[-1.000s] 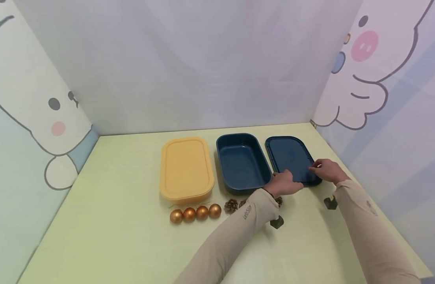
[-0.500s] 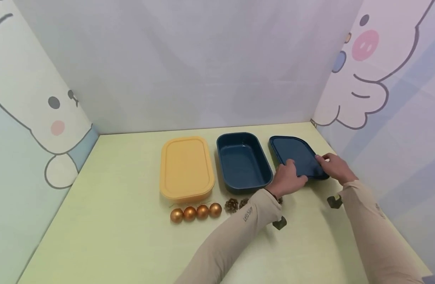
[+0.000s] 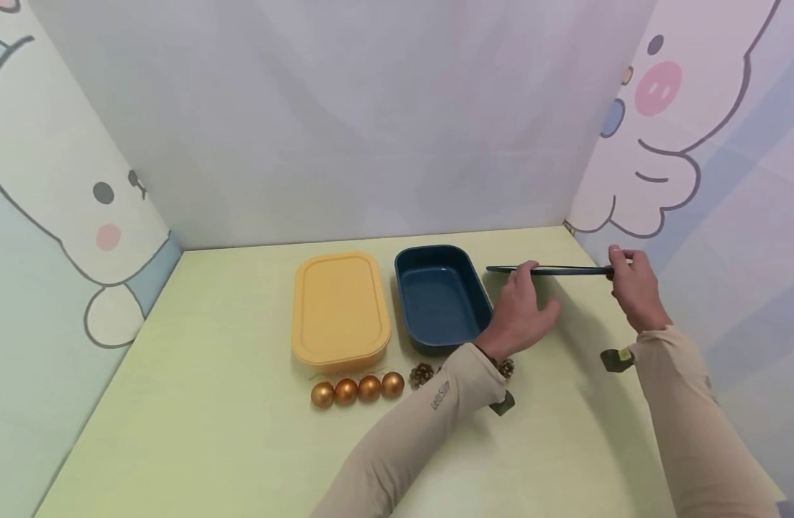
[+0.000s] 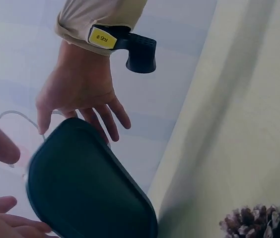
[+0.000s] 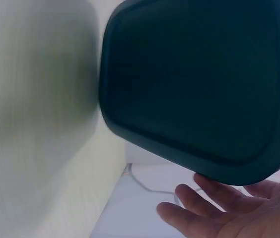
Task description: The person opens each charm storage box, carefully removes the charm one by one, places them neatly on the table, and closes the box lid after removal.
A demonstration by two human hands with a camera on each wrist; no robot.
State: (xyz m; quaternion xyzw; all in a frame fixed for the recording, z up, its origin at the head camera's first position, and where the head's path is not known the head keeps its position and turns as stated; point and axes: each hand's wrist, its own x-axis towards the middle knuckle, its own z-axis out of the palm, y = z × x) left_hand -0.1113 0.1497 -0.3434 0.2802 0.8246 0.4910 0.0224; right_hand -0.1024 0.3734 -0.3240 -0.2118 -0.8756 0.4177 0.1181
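A dark blue lid (image 3: pixel 565 270) appears nearly edge-on in the head view, raised above the table, with its shadow below. My right hand (image 3: pixel 636 288) pinches its right end. In the right wrist view, the lid's broad face (image 5: pixel 194 84) fills much of the frame, with several fingers reaching past its rim. My left hand (image 3: pixel 518 313) is at the lid's left part, thumb spread away; in the left wrist view its fingertips (image 4: pixel 38 225) lie right at the rim. To the left stands the uncovered dark blue container (image 3: pixel 444 295).
A yellow container with its lid on (image 3: pixel 341 309) stands left of the blue one. In front lie several copper-coloured balls (image 3: pixel 346 391) in a row and pinecones (image 3: pixel 421 375), partly hidden by my left arm. Printed walls enclose the pale table (image 3: pixel 229 446).
The blue lid has risen off the table and turned from lying flat to edge-on in the head view. My right hand has moved up and right with it; my left hand has lifted slightly.
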